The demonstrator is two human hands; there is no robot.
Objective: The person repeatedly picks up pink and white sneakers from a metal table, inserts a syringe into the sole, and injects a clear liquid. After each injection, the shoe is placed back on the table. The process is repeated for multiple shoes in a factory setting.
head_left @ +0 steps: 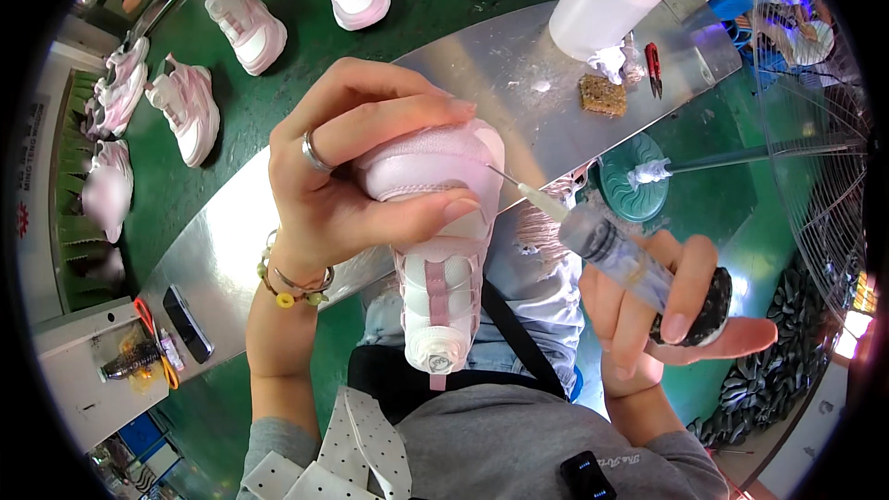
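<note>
My left hand grips a pink and white sneaker, its fingers and thumb wrapped over the toe end. The toe points away from me and the heel hangs toward my lap. In my right hand is a clear syringe with a pale hub and thin needle; its dark, rough-looking rear end rests against my palm. The needle tip meets the sneaker's right side near the toe, where the upper borders the sole. Whether it touches or only hovers there, I cannot tell.
A metal bench runs across in front of me. On it stand a white bottle, a brown sponge-like block, red thread snips and a phone. Orange scissors lie at left. Several sneakers sit beyond; a fan stands right.
</note>
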